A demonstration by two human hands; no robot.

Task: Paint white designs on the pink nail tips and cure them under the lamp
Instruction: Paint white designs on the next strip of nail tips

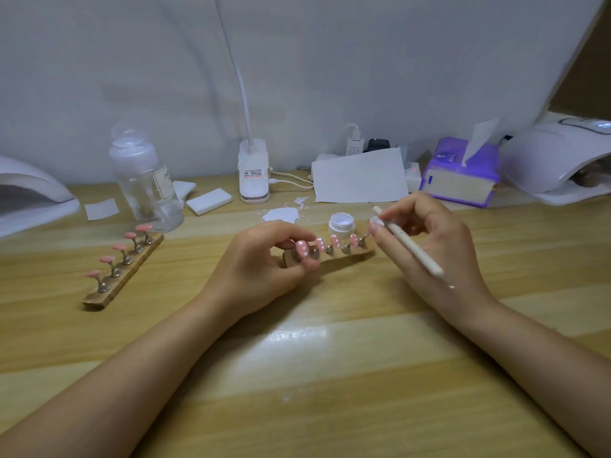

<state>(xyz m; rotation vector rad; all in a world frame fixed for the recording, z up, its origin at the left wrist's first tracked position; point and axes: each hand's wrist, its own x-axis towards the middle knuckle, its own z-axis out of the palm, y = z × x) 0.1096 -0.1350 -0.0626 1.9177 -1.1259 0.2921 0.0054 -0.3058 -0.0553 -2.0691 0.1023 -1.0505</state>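
A wooden stand point(344, 258) at the middle of the table carries several pink nail tips with white dots point(335, 241) on metal posts. My left hand point(264, 262) pinches the left end of this stand, beside a dotted tip point(302, 248). My right hand point(429, 239) holds a white dotting pen point(410, 242) and a nail tip point(376, 223) between its fingertips, just right of the stand. A small open jar of white gel point(341, 224) stands behind the stand. A second wooden stand point(122, 279) at the left holds several plain pink tips point(107, 258).
One white curing lamp point(555, 160) sits at the far right, another lamp point(29, 190) at the far left. A clear pump bottle point(145, 183), foam blocks point(209, 200), a clip lamp base point(254, 173), paper sheets point(360, 175), a purple tissue pack point(463, 173) and spilled white gel point(282, 213) line the back.
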